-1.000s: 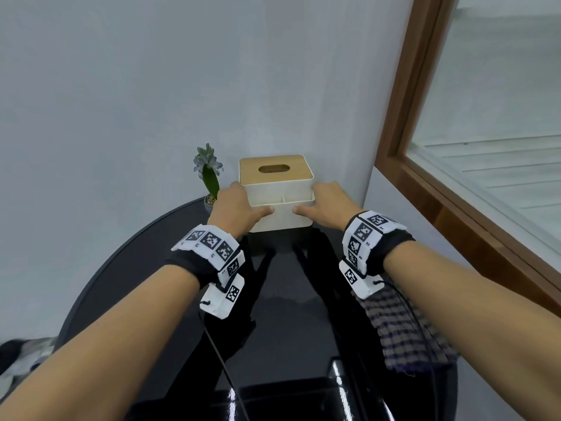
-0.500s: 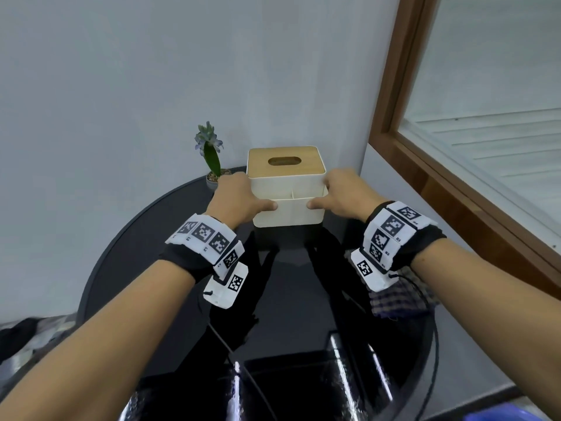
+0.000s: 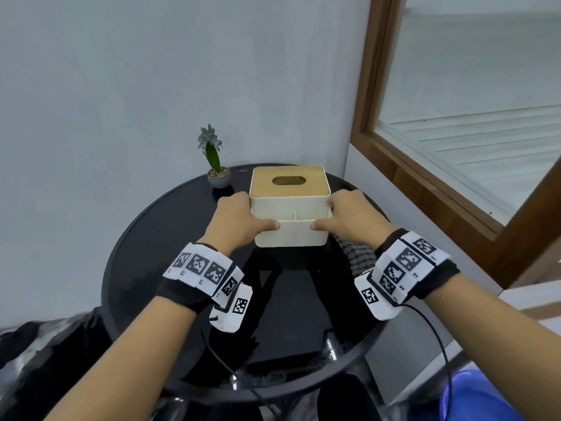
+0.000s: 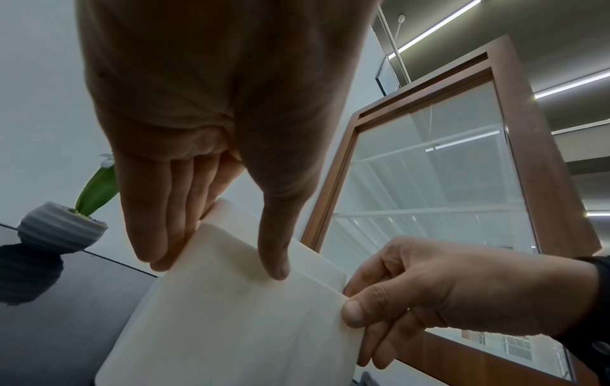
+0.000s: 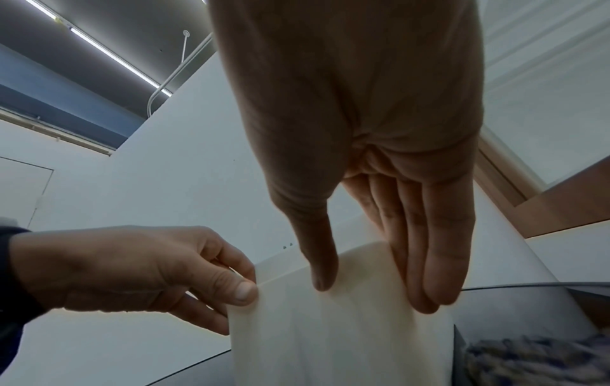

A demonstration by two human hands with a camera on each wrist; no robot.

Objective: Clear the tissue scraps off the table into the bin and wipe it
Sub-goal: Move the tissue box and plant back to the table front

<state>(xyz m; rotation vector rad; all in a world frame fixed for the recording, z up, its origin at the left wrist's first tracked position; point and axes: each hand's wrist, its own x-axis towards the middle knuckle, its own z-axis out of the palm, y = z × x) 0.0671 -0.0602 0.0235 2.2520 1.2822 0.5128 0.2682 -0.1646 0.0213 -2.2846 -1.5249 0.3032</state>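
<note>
A white tissue box (image 3: 290, 235) with a wooden lid stands at the back of the round black table (image 3: 170, 238). My left hand (image 3: 253, 214) grips its left front corner, thumb on the front face and fingers along the side. My right hand (image 3: 326, 212) grips the right front corner the same way. The left wrist view shows the left hand (image 4: 214, 248) on the box (image 4: 237, 326); the right wrist view shows the right hand (image 5: 373, 287) on the box (image 5: 330, 339). A checked cloth (image 3: 358, 253) lies under my right wrist. No tissue scraps show.
A small potted plant (image 3: 214, 165) stands left of the box near the wall. A wood-framed window (image 3: 425, 192) runs along the right. A blue container (image 3: 473, 396) sits below the table's edge at lower right. A dark bag (image 3: 45, 344) lies at lower left.
The head view has drawn back and tilted down, showing more of the table. Both hands keep their hold on the box. The checked cloth now lies right beside the box.
</note>
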